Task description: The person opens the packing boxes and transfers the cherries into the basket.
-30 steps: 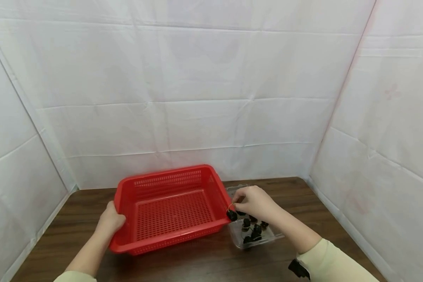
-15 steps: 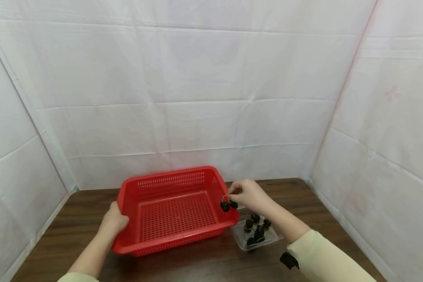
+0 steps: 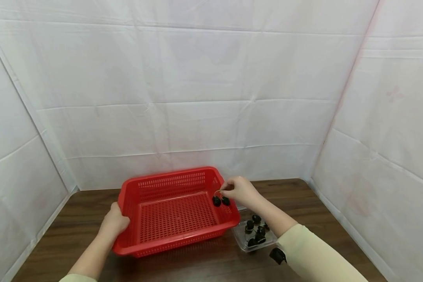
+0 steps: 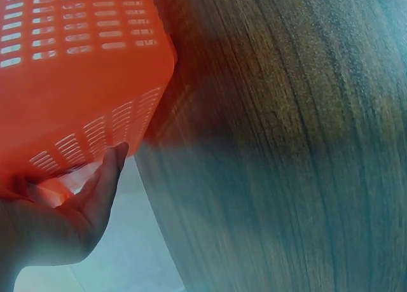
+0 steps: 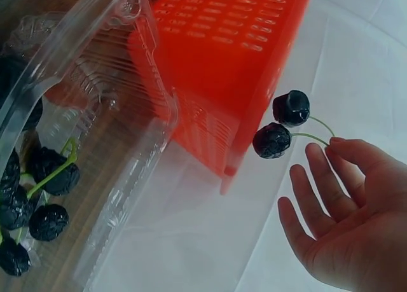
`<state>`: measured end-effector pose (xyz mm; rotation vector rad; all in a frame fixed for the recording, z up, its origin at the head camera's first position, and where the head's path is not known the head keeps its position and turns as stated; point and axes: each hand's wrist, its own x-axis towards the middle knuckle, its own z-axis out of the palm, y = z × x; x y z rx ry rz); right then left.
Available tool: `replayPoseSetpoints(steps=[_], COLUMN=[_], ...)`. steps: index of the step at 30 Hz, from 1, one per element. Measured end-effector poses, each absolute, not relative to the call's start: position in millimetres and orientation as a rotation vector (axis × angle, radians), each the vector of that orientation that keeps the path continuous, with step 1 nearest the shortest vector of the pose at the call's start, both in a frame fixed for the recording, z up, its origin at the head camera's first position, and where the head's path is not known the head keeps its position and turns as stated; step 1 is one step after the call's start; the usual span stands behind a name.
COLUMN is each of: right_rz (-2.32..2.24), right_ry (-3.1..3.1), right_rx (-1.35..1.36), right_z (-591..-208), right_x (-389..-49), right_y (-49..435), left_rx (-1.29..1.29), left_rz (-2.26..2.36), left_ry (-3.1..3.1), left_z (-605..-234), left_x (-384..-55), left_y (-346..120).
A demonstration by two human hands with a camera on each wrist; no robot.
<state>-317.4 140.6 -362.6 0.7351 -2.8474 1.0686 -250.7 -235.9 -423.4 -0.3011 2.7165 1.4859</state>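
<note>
My right hand (image 3: 242, 192) pinches the thin stems of a pair of dark cherries (image 5: 272, 140) between thumb and fingertips. In the head view the pair hangs over the right end of a red plastic basket (image 3: 176, 241), apart from its floor. The other fingers of that hand are loosely spread in the right wrist view. My left hand (image 3: 114, 224) grips the basket's left rim, thumb on the inner side and fingers (image 4: 109, 171) along the outside wall. Below my right forearm sits a clear plastic box (image 3: 259, 247) with several more dark cherries (image 5: 48, 222).
The brown wooden table (image 3: 183, 270) carries the basket and the box side by side. White cloth walls (image 3: 197, 86) enclose it at the back and both sides. The clear box stands close against the basket's right end. A black strap piece (image 3: 277, 255) sits by the right sleeve.
My right hand has carried the cherry pair up and left, from above the clear box to over the basket's right end. The basket has shifted slightly right with my left hand on it.
</note>
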Motion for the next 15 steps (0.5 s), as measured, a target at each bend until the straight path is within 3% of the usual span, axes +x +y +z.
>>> replayPoseSetpoints(steps=[15], right_rz=[1.108], right_ry=[-2.807], right_rx=[0.702], right_z=[-372.4], right_x=[-332.0], right_y=[121.7], left_rx=[-0.310], left_rz=[1.451], left_ry=[2.719], left_z=[-422.5], left_x=[-251.9], left_y=[-235.7])
